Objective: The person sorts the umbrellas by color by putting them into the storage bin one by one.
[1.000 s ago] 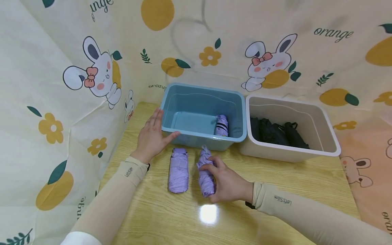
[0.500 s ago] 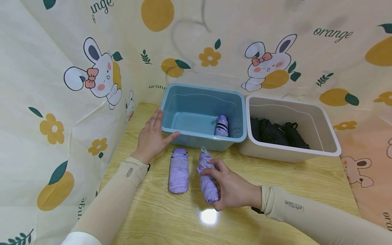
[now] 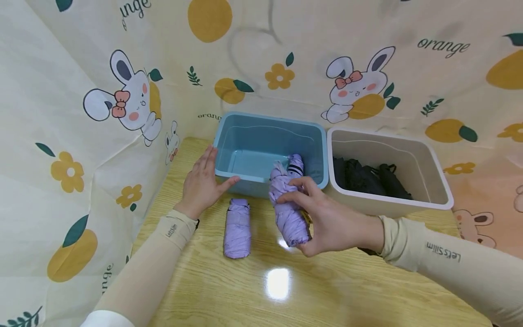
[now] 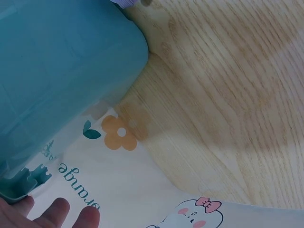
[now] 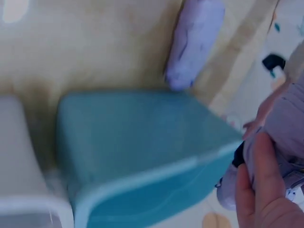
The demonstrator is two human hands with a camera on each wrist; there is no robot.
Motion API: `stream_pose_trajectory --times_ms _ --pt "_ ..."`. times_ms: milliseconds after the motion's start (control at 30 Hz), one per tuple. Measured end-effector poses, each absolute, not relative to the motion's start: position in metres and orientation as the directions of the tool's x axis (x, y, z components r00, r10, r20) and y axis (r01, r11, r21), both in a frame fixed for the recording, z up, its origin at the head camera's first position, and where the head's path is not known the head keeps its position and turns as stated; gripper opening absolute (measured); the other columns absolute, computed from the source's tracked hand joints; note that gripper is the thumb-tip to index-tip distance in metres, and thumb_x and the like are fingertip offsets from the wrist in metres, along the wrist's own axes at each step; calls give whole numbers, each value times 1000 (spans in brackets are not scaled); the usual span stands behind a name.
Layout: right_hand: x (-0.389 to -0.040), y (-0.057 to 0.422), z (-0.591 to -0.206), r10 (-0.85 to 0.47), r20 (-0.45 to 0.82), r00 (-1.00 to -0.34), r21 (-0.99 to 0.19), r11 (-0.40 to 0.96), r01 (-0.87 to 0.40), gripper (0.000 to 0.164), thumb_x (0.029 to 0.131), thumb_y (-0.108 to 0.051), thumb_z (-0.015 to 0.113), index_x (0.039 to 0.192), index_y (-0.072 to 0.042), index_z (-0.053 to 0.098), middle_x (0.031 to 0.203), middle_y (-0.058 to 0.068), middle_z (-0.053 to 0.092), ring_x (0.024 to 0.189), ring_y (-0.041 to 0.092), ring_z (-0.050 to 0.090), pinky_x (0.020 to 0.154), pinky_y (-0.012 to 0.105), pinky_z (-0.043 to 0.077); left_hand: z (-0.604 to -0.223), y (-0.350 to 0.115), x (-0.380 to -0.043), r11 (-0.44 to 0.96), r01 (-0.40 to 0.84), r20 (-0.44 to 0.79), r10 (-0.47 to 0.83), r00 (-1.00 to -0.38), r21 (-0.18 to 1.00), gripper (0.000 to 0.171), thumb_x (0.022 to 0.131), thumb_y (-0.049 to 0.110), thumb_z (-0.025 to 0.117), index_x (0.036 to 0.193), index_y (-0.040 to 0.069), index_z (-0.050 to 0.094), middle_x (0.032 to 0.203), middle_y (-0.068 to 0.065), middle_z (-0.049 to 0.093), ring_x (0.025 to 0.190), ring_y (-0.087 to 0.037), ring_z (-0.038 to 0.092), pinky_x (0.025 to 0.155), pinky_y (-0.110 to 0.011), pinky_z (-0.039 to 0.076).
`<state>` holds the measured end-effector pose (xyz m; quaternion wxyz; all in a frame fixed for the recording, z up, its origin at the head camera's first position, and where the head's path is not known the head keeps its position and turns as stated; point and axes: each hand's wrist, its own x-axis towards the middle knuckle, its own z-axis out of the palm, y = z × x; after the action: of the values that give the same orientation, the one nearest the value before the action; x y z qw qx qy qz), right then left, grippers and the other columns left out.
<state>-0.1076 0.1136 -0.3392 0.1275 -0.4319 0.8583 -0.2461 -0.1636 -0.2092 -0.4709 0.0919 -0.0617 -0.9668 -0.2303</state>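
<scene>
My right hand (image 3: 333, 223) grips a folded purple umbrella (image 3: 289, 222), raised off the table at the front of the blue bin (image 3: 251, 185). Its upper end overlaps the bin's near rim in the head view. In the right wrist view, fingers (image 5: 267, 173) lie along the umbrella's fabric. My left hand (image 3: 201, 184) rests with extended fingers on the bin's left end, thumb along the near rim. Inside the bin, at its right, lies another purple umbrella (image 3: 296, 162) with dark stripes, partly hidden by the held one. A third purple umbrella (image 3: 237, 231) lies on the table before the bin.
Right beside the blue bin stands a beige bin (image 3: 380, 206) holding several black folded items (image 3: 365, 176), apparently umbrellas. Both bins stand near the back of the wooden table (image 3: 212, 290), against a printed cloth backdrop (image 3: 245, 59).
My right hand has lifted the purple umbrella from the table and brought it up and right, over the blue bin's near rim in the head view. The left hand has stayed put.
</scene>
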Motion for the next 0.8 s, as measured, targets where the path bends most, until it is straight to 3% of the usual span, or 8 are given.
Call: stream_pose_trajectory --times_ms 200,433,700,800 --pt "-143 106 -314 -808 -70 -585 -477 542 -692 87 66 -33 89 141 -21 47 150 11 20 117 24 50 86 31 54 -470 -212 -164 884 165 207 80 -975 438 110 85 75 56 159 4 17 165 -12 14 145 -37 27 108 -54 36" --pt "-191 97 -311 -799 -86 -596 -447 565 -693 82 67 -30 89 139 -20 50 147 15 22 118 31 47 87 39 53 -471 -212 -164 885 172 213 84 -973 433 110 85 77 53 159 4 17 166 -9 11 145 -37 28 104 -56 41" --pt "-251 84 -330 -696 -168 -698 -437 687 -580 79 68 -31 87 138 -18 52 145 16 23 119 33 42 96 49 47 -471 -213 -164 883 167 194 89 -977 438 110 86 77 52 160 5 15 166 -8 10 145 -37 26 106 -57 38" --pt "-266 80 -341 -675 -221 -704 -447 712 -542 79 69 -31 86 139 -17 53 142 15 24 116 33 43 96 48 46 -473 -214 -164 883 165 192 87 -978 440 110 85 78 51 160 6 15 167 -6 8 146 -37 26 107 -56 37"
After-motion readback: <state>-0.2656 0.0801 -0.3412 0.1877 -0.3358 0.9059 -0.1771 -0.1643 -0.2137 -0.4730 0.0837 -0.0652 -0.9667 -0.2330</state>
